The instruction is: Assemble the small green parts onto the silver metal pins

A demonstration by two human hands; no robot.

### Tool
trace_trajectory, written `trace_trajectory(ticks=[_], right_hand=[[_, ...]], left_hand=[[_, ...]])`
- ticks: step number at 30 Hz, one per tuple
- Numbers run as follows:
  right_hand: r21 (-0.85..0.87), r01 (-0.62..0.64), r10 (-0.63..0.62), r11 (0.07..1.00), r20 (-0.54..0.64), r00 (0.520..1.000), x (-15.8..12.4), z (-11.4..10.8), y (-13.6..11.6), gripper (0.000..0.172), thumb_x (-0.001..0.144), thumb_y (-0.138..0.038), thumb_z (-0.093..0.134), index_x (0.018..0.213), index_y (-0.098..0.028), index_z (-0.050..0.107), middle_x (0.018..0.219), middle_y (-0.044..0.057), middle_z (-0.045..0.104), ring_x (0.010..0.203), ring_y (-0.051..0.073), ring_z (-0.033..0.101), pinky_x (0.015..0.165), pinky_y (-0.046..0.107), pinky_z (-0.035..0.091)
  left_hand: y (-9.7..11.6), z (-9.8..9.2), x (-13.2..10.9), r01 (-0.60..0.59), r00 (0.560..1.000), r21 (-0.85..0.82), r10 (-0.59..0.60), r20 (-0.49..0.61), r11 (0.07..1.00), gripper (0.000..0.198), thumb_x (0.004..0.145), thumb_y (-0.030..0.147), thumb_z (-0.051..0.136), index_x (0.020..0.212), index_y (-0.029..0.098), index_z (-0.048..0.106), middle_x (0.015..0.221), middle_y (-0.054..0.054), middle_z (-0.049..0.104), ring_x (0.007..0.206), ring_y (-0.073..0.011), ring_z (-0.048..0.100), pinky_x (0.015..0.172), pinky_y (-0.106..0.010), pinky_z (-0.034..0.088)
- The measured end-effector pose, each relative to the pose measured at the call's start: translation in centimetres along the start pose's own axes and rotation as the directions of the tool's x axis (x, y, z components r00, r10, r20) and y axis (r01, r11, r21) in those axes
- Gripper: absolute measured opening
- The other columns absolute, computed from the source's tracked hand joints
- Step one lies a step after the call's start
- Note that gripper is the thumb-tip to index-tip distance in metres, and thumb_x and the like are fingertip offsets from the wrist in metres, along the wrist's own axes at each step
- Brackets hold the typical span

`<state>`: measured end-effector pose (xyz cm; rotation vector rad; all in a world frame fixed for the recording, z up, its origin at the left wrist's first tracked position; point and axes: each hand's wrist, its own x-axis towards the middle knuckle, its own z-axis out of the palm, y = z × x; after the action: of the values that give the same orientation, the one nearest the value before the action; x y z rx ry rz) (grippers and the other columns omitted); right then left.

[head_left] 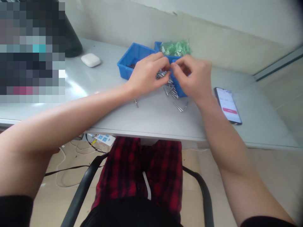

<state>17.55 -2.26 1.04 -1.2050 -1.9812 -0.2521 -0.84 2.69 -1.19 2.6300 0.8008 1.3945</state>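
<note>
Both hands meet over a heap of small metal pins (170, 88) on the grey table (146, 116). My left hand (148, 74) is curled, with its fingers closed round a bunch of the pins. My right hand (193, 77) pinches with thumb and fingertips close to the left hand's fingertips; what it pinches is too small to make out. Directly behind the hands stand two blue bins: the left blue bin (131, 60) and the right blue bin (180, 91), which carries a green plastic bag (175, 47) of small parts.
A few loose pins (180, 107) lie on the table in front of the hands. A phone (228, 105) with a lit screen lies at the right. A white earbud case (91, 60) and a dark object sit at the back left. A power strip (104, 138) and cables lie below.
</note>
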Motion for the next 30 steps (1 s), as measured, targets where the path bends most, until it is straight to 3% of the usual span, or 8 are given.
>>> trace_trajectory(ticks=[6, 11, 16, 24, 26, 30], right_hand=[[-0.008, -0.065, 0.065, 0.998, 0.046, 0.997, 0.09, -0.29, -0.06, 0.035, 0.103, -0.057, 0.044, 0.096, -0.029, 0.064, 0.075, 0.001, 0.067, 0.069, 0.021, 0.066, 0.075, 0.040, 0.056], [0.011, -0.090, 0.088, 0.996, 0.097, 0.991, 0.00, -0.31, -0.25, 0.032, 0.104, -0.052, 0.043, 0.103, -0.028, 0.064, 0.079, 0.002, 0.068, 0.076, 0.023, 0.068, 0.081, 0.042, 0.054], [0.053, -0.088, 0.083, 0.995, 0.091, 0.992, 0.29, -0.75, -0.44, 0.012, 0.098, -0.032, 0.053, 0.098, -0.030, 0.066, 0.078, 0.000, 0.069, 0.074, 0.022, 0.067, 0.079, 0.039, 0.053], [0.002, -0.165, 0.162, 0.986, 0.185, 0.969, 0.37, -0.40, 0.09, 0.009, 0.097, -0.029, 0.055, 0.100, -0.026, 0.063, 0.089, 0.003, 0.072, 0.084, 0.022, 0.068, 0.085, 0.037, 0.051], [-0.007, -0.185, 0.181, 0.983, 0.234, 0.955, 0.34, -0.61, -0.24, 0.012, 0.097, -0.031, 0.054, 0.104, -0.027, 0.063, 0.094, 0.003, 0.073, 0.089, 0.023, 0.068, 0.090, 0.038, 0.050], [-0.056, -0.176, 0.185, 0.983, 0.329, 0.926, 0.50, -0.89, -0.73, 0.015, 0.097, -0.034, 0.052, 0.107, -0.032, 0.063, 0.099, 0.000, 0.074, 0.097, 0.024, 0.067, 0.094, 0.039, 0.049]], left_hand=[[0.11, -0.25, 0.00, 0.009, 1.000, -0.006, -0.009, -0.004, 1.000, 0.009, 0.089, 0.024, 0.059, 0.081, 0.028, 0.059, 0.087, -0.004, 0.069, 0.085, -0.0203, 0.065, 0.072, -0.036, 0.050], [0.00, -0.47, 0.16, 0.042, 0.999, 0.006, -0.042, -0.012, 0.999, 0.007, 0.089, 0.025, 0.058, 0.082, 0.026, 0.059, 0.089, -0.004, 0.069, 0.084, -0.0195, 0.065, 0.072, -0.035, 0.050], [0.12, -0.62, 0.16, 0.031, 1.000, 0.003, -0.031, -0.001, 1.000, 0.009, 0.090, 0.028, 0.054, 0.084, 0.026, 0.061, 0.091, -0.005, 0.069, 0.085, -0.0196, 0.067, 0.073, -0.035, 0.052], [0.42, -0.71, 0.04, 0.040, 0.999, 0.046, -0.040, -0.002, 0.998, 0.009, 0.095, 0.029, 0.052, 0.091, 0.026, 0.060, 0.095, -0.005, 0.070, 0.091, -0.0186, 0.068, 0.078, -0.033, 0.054], [0.33, -0.54, 0.06, 0.016, 1.000, 0.034, -0.015, -0.015, 0.999, 0.008, 0.096, 0.029, 0.054, 0.091, 0.025, 0.060, 0.094, -0.005, 0.069, 0.089, -0.0175, 0.067, 0.077, -0.032, 0.054], [0.24, -0.09, 0.11, -0.133, 0.981, -0.045, 0.125, -0.151, 0.990, 0.007, 0.094, 0.023, 0.055, 0.090, 0.020, 0.061, 0.091, -0.004, 0.067, 0.085, -0.0166, 0.067, 0.072, -0.030, 0.054]])
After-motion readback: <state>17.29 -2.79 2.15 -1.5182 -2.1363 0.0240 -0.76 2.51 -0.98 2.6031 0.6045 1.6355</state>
